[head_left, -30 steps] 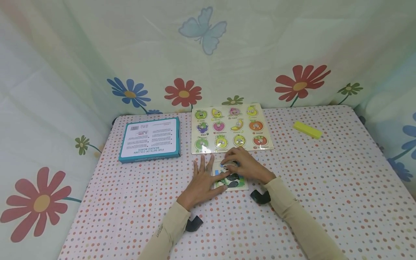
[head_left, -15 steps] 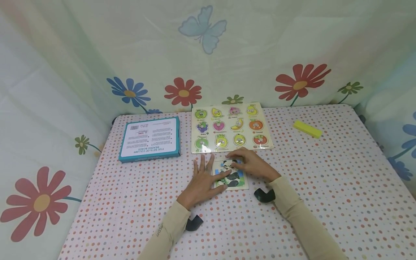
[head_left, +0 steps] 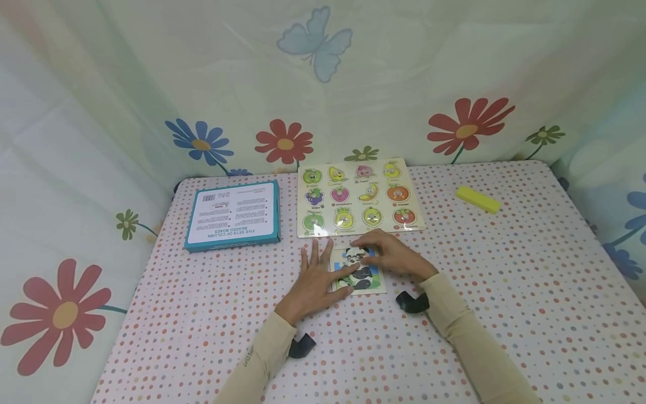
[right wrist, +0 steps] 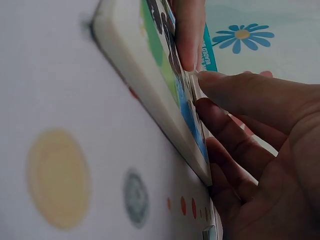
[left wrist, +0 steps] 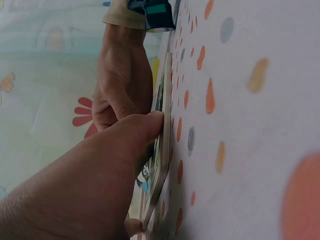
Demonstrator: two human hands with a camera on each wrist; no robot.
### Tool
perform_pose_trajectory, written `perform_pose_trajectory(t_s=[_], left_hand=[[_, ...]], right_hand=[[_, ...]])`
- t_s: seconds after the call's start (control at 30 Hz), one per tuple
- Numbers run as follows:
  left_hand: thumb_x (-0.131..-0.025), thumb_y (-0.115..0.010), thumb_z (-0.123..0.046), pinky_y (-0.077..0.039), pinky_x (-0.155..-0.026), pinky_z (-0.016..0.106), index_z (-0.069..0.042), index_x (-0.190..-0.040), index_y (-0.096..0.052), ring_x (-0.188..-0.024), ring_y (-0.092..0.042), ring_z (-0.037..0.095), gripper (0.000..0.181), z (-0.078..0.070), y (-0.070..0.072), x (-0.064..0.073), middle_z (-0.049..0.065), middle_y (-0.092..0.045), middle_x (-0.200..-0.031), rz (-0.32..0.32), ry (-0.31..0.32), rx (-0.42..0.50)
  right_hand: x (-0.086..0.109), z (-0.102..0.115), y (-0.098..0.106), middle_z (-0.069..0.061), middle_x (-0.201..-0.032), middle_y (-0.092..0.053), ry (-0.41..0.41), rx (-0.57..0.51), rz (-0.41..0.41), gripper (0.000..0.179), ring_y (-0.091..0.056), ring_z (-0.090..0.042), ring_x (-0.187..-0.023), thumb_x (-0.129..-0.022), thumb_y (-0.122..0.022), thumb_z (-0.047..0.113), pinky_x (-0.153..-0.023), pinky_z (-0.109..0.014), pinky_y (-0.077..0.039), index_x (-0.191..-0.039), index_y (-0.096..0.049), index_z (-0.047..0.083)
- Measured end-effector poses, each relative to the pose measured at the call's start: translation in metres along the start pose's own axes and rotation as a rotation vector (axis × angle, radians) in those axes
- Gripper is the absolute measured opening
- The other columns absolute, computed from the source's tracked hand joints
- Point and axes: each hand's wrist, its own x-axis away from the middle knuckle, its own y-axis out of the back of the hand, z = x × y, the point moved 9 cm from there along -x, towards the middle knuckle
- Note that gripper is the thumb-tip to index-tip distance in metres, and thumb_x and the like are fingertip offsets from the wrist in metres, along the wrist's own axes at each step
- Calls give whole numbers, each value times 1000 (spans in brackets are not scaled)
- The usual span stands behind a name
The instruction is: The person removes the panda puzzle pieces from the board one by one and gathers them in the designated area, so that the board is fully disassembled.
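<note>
A small square panda jigsaw puzzle [head_left: 375, 285] lies on the table in front of me. My left hand [head_left: 314, 285] rests at its left side with fingers spread; the thumb presses the near part of the picture and the index finger reaches across the middle. From the right, my right hand [head_left: 392, 255] holds the panda-head piece [head_left: 353, 254] between thumb and fingertips. In the right wrist view, the thumb and index finger of the right hand [right wrist: 260, 125] meet the piece's edge, close to a left fingertip. Whether that piece sits fully flat is hidden.
Behind the puzzle lies a fruit peg board [head_left: 360, 197]. A teal-edged box [head_left: 233, 216] is at the left, and a yellow block [head_left: 478, 200] at the back right. Black wrist attachments [head_left: 413, 302] hang by both sleeves. A flowered curtain [head_left: 393, 84] stands behind the dotted tablecloth [head_left: 353, 353].
My right hand has shifted slightly to the right, uncovering the panda's head; its fingers are spaced wider around it. The left hand has stayed in place.
</note>
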Motion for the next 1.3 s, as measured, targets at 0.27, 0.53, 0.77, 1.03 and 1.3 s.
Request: perform_pose_trajectory(t_s=[0.27, 0.53, 0.77, 1.03, 1.3], left_hand=[[-94, -42, -61, 9, -110, 64, -48, -143, -36, -141, 15, 47, 51, 1, -1, 0, 19, 5, -159, 1, 7, 10], [-94, -41, -62, 8, -110, 64, -48, -143, -36, -142, 15, 46, 51, 1, -1, 1, 19, 5, -160, -7, 0, 16], [-94, -39, -63, 9, -110, 64, -48, -144, -35, -142, 15, 46, 52, 2, -2, 0, 18, 6, -160, 0, 3, 7], [-94, -40, -63, 10, -111, 63, -48, -143, -35, -142, 15, 46, 52, 1, -1, 2, 18, 5, -160, 0, 6, 20], [-94, -42, -62, 9, -111, 63, -48, -143, -37, -142, 15, 45, 51, 1, 0, 2, 17, 5, -160, -4, 8, 33]], right_hand=[[-1, 0, -1, -9, -131, -58, 5, 1, -24, 42, -48, -28, -119, -86, -72, 12, -104, -51, -35, -127, -62, 9], [-3, -2, -1, -9, -128, -60, 4, 28, -53, 39, -48, -29, -120, -86, -71, 9, -105, -51, -35, -124, -64, 9], [-3, -1, 1, -9, -125, -60, -3, 23, -75, 36, -49, -30, -121, -85, -71, 7, -106, -52, -34, -121, -66, 9], [-1, -4, 4, -8, -129, -60, -48, -30, -90, 36, -45, -31, -128, -86, -71, 11, -110, -52, -30, -122, -65, 12], [9, -9, 20, -9, -128, -61, -54, -62, -110, 36, -54, -30, -120, -90, -68, 14, -101, -51, -41, -125, -63, 11]])
